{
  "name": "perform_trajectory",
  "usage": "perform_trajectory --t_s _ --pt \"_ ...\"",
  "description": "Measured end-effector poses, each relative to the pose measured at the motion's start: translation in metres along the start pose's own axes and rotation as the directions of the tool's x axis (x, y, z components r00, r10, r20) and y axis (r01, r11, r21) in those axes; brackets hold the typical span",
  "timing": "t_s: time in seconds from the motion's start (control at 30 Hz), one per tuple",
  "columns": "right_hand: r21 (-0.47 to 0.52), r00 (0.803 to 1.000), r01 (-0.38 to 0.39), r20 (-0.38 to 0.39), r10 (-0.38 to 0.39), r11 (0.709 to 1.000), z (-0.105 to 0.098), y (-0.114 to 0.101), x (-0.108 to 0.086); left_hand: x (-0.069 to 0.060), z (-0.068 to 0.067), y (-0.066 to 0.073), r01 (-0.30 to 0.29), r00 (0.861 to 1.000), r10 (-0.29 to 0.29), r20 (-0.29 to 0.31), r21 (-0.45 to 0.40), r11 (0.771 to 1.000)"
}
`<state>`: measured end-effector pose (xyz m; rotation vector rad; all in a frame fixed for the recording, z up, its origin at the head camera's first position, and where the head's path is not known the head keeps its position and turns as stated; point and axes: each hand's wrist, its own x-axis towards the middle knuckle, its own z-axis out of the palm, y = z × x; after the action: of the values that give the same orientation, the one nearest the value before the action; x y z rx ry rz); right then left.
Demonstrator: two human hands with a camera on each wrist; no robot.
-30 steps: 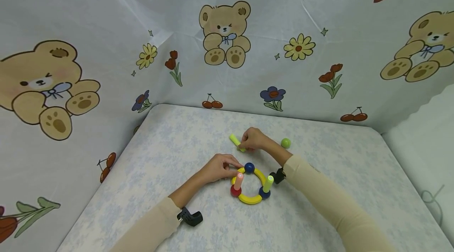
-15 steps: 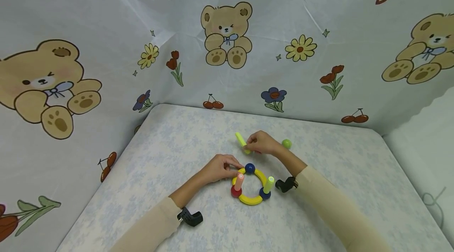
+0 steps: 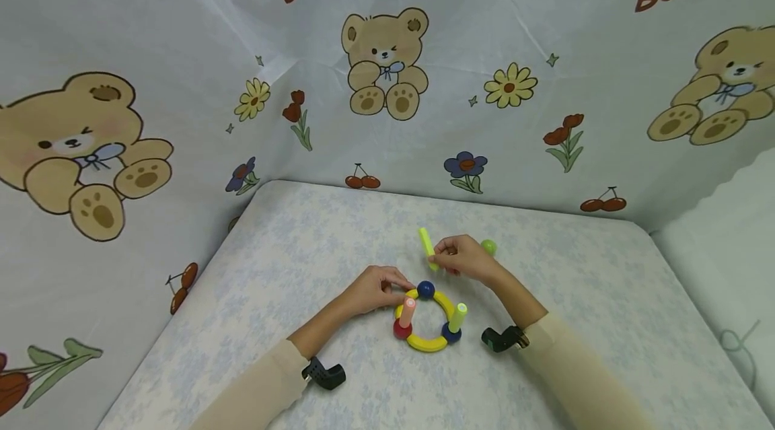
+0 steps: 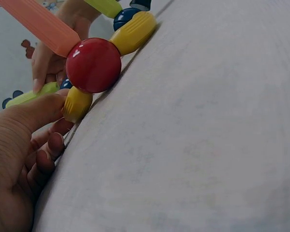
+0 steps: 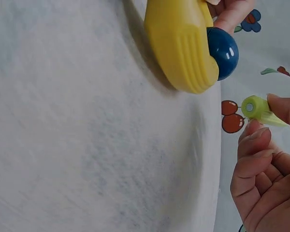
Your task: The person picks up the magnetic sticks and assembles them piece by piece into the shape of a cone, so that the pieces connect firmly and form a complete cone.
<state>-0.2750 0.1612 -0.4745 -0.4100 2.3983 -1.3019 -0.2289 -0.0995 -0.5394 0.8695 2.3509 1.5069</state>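
On the table lies a ring of yellow curved magnetic rods (image 3: 426,344) joined by a red ball (image 3: 402,330) and two blue balls (image 3: 426,290). A salmon rod (image 3: 408,312) stands up from the red ball, a yellow-green rod (image 3: 458,316) from the right blue ball. My left hand (image 3: 371,291) pinches the ring's left curved rod (image 4: 78,105), thumb on top. Beyond the ring, my right hand (image 3: 471,262) holds another yellow-green rod (image 3: 426,243) by its near end, between thumb and fingertips. That rod's metal tip (image 5: 250,107) shows in the right wrist view.
A green ball (image 3: 488,246) rests on the table behind my right hand, partly hidden by it. Black wrist cameras (image 3: 504,338) hang under both wrists, the right one close to the ring. A bear-print curtain (image 3: 387,147) closes off the table's far edge.
My right hand has drawn the yellow-green rod rightward and slightly nearer, and the rod now points more directly away. The left hand and the ring have stayed in place.
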Motion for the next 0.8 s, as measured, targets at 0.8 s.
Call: perform_trajectory --t_s 0.8 --pt "0.134 0.996 0.084 -0.050 -0.078 0.987 0.006 0.011 -0.027 0.000 0.000 0.000 -0.015 1.000 0.016 -0.012 0.021 1.000"
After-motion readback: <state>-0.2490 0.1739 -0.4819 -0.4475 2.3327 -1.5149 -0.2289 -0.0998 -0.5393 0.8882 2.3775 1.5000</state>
